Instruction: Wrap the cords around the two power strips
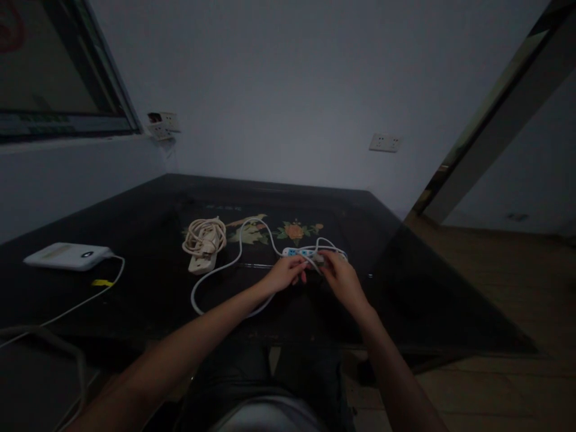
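Observation:
On the dark table, a white power strip with blue sockets (292,252) lies crosswise in front of me. Its white cord (240,245) loops out to the left and crosses over the strip. My left hand (287,272) is at the strip's left part, fingers closed on the cord. At the strip's right part, my right hand (338,273) pinches the cord near a pale piece that may be the plug; the fingers partly hide it. Further left lies a second power strip (202,261), with its beige cord (204,234) wound around it.
A white power bank (67,255) with a thin white cable (117,277) lies at the table's left. The glossy dark tabletop (405,300) carries a painted flower pattern. Wall sockets (385,143) are on the wall behind, more near the window at left.

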`<state>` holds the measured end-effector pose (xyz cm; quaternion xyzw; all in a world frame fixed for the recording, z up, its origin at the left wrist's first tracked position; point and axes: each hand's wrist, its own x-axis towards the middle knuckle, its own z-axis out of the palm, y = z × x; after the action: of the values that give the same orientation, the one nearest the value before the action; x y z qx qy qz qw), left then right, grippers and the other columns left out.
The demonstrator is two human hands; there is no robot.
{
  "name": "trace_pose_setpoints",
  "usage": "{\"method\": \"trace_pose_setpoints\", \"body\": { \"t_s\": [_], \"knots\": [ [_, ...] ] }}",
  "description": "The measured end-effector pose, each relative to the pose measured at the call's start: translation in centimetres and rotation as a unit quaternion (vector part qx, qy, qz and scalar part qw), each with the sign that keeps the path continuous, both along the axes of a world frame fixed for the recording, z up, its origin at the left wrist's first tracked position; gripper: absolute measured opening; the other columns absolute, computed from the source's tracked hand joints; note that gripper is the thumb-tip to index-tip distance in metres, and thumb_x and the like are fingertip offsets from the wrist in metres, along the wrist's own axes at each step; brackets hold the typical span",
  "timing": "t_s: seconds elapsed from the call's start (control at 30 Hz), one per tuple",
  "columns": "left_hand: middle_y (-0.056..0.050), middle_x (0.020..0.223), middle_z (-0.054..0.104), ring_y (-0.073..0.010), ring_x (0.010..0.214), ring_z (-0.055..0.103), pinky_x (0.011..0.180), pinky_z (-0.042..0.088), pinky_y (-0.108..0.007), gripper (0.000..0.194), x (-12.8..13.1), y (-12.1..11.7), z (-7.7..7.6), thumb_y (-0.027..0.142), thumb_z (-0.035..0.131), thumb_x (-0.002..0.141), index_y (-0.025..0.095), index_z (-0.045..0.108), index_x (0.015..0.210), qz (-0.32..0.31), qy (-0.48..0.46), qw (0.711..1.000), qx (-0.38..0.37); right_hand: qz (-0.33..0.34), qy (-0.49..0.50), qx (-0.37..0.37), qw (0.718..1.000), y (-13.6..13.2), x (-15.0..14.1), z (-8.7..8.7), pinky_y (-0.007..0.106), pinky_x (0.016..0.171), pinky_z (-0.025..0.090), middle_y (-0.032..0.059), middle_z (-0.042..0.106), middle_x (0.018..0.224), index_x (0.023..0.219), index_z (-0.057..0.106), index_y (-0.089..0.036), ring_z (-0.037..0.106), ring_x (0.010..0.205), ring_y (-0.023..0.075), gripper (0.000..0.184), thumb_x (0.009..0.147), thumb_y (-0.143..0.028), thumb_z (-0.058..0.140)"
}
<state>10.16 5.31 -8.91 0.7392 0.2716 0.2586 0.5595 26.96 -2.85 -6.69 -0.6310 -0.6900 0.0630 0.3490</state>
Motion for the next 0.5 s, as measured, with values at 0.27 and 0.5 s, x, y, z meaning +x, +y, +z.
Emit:
{"method": "trace_pose_setpoints", "body": {
  "t_s": [0.27, 0.5],
  "knots": [
    [-0.002, 0.069, 0.064, -0.0111, 0.056, 0.054, 0.055, 0.041, -0.021, 0.03, -1.0, -0.3, 1.1, 0.037, 0.045, 0.09, 0.015, 0.066, 0.09, 0.025, 0.083, 0.98, 0.181, 0.094, -0.3, -0.012, 0.949, 2.0, 0.8, 2.9, 0.032, 0.086, 0.045, 0.008, 0.059, 0.116, 0.107, 0.064, -0.023, 0.052, 0.106, 0.0219, 0.022, 0.089, -0.024, 0.051],
    [-0.007, 0.117, 0.061, -0.0197, 0.111, 0.053, 0.093, 0.04, -0.033, 0.027, -2.4, 1.3, 3.7, 0.022, 0.05, 0.088, 0.021, 0.058, 0.114, 0.051, 0.128, 0.848, 0.511, 0.071, -0.294, -0.053, 0.952, 1.8, 2.9, 4.1, 0.027, 0.076, 0.044, 0.0041, 0.065, 0.105, 0.103, 0.064, -0.023, 0.059, 0.099, 0.019, 0.019, 0.089, -0.027, 0.051]
  ]
}}
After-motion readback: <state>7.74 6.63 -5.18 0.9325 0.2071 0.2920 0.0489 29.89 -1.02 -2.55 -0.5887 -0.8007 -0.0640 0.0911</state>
